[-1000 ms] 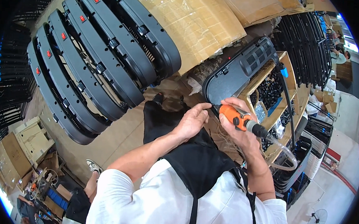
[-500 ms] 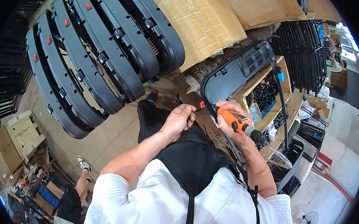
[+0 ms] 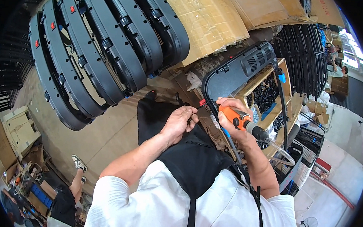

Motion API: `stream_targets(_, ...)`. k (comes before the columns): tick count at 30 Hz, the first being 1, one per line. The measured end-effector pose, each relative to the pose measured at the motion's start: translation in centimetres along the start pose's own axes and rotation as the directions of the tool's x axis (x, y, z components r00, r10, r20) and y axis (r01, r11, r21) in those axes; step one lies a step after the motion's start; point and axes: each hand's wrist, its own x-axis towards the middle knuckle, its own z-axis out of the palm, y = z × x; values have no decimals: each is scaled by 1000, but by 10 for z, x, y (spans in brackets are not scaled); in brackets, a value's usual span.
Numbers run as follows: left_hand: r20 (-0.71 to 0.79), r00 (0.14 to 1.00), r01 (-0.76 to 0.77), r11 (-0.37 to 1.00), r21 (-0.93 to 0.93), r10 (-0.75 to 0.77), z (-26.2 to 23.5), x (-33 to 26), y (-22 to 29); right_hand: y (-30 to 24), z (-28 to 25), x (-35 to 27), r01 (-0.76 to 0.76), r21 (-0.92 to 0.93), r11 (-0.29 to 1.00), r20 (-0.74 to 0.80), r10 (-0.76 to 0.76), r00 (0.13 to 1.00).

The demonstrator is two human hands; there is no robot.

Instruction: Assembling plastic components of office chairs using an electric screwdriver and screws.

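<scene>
My right hand [image 3: 236,112] is wrapped round an orange and black air screwdriver [image 3: 236,117], whose clear hose [image 3: 285,155] loops away behind it. The front end of the tool is covered by my fingers. To the left of it, my left hand [image 3: 182,121] is closed, thumb and fingers pressed together, with a thin dark piece at the fingertips that I cannot make out. That piece points toward a small red part [image 3: 203,102] at the near end of a black plastic housing [image 3: 229,77]. The housing stands tilted just beyond both hands, with vent slots near its far end.
Several black curved frames [image 3: 127,47] with red switches stand in a row at left. A wooden bin [image 3: 249,90] of small black parts is at right, beside stacked black frames [image 3: 301,58]. Cardboard [image 3: 204,19] lies ahead. Another person's leg [image 3: 77,182] shows at lower left.
The view has shifted slightly, so the row of black frames appears a little higher. My right hand and the screwdriver have moved slightly left; the left hand keeps nearly the same pose.
</scene>
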Motion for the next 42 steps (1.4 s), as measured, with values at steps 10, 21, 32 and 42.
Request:
stream_targets(10, 173, 985, -20, 988, 153, -7, 29, 11, 2, -13, -12, -4, -86, 4, 996, 4, 86, 996)
stream_targets(21, 137, 990, 48, 990, -136, -29, 42, 23, -7, -6, -14, -6, 51, -36, 998, -19, -52, 998)
stream_targets(32, 241, 971, 19, 994, -107, 7, 60, 24, 22, -33, -37, 8, 3, 17, 1000, -80, -2, 997)
stream_targets(42, 230, 972, -5, 990, -143, 39, 82, 59, 55, -9, -46, 66, 6, 184, 983, -193, 30, 981)
